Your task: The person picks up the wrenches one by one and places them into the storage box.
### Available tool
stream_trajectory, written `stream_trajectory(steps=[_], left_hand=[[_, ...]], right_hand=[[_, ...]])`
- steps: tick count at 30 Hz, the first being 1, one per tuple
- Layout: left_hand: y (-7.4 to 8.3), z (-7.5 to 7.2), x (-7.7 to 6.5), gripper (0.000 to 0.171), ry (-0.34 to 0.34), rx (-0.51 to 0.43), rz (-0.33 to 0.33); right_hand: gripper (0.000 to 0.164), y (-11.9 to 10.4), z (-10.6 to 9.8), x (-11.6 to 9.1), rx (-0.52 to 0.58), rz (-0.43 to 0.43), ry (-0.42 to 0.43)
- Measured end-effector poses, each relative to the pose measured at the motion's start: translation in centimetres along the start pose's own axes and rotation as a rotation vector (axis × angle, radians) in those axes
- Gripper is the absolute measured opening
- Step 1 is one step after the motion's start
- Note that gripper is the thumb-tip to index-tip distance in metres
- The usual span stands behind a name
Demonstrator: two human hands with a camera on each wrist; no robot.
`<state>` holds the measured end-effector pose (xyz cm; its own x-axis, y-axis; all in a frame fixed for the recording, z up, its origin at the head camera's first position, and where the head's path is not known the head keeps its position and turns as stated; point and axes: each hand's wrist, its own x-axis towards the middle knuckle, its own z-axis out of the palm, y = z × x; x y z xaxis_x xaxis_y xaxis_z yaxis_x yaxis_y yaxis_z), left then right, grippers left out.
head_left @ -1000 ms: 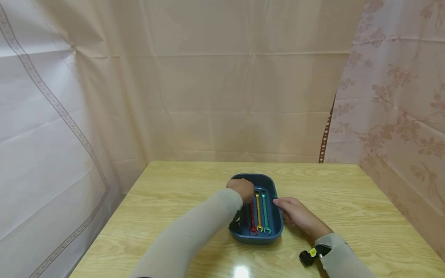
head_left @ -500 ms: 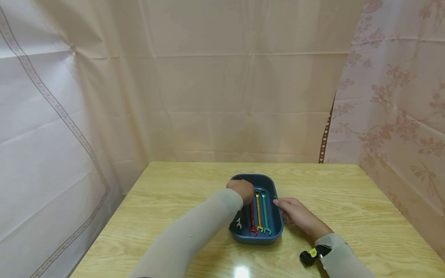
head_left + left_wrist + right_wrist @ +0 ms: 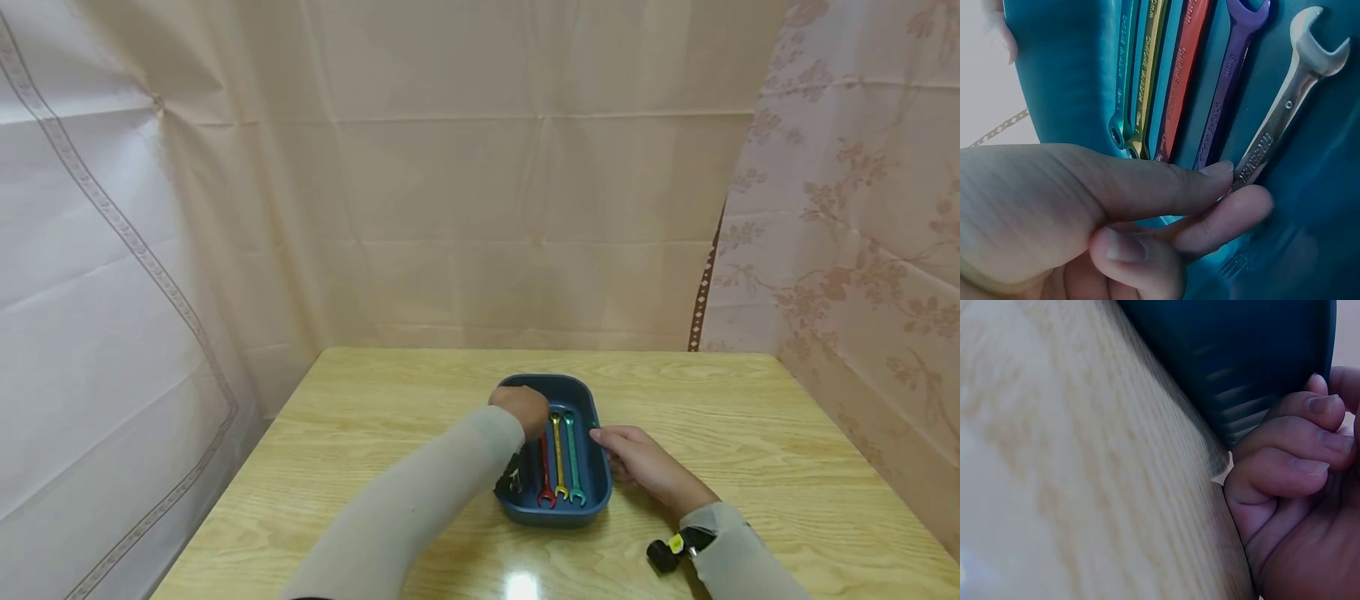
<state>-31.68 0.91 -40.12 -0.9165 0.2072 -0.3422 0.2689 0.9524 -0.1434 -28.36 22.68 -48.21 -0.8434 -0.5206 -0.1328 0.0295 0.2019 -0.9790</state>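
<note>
A deep blue tray (image 3: 558, 520) with rounded corners stands on the table. My left hand (image 3: 521, 408) reaches into its left side. In the left wrist view, thumb and forefinger pinch the near end of a silver combination wrench (image 3: 1277, 109), whose open end points away. Beside it lie a purple wrench (image 3: 1225, 84), a red wrench (image 3: 1183, 75), a gold wrench (image 3: 1147, 69) and a green wrench (image 3: 1125, 62), side by side. My right hand (image 3: 637, 458) grips the tray's right wall, thumb at the rim and the other fingers curled outside. My left hand hides the far ends of some wrenches.
The wooden table (image 3: 405, 379) spreads around the tray. A beige curtain (image 3: 480, 208) hangs behind it, with a white cloth (image 3: 90, 333) on the left and a flowered cloth (image 3: 862, 250) on the right. A black wrist camera (image 3: 663, 557) sits at my right sleeve.
The silver wrench's open end has shifted and turned slightly at the tray's left side. Both hands stay in nearly the same places, and the tray has not visibly moved.
</note>
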Motion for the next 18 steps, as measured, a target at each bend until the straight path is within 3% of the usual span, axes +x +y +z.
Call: stream_trajectory(steps=[8,13,18], left_hand=[[-0.6,-0.1,-0.7,0.021,0.055,-0.067,0.049],[-1.9,0.3,-0.3,0.026,0.117,-0.185,0.117],[-3.7,-0.2,0.2,0.031,0.186,-0.324,0.090]], right_hand=[[0.043,0.5,-0.1,0.3,0.013,0.033,0.005],[0.044,0.6,0.1,0.2,0.015,0.039,0.005],[0.043,0.6,0.0,0.1,0.033,0.031,0.003]])
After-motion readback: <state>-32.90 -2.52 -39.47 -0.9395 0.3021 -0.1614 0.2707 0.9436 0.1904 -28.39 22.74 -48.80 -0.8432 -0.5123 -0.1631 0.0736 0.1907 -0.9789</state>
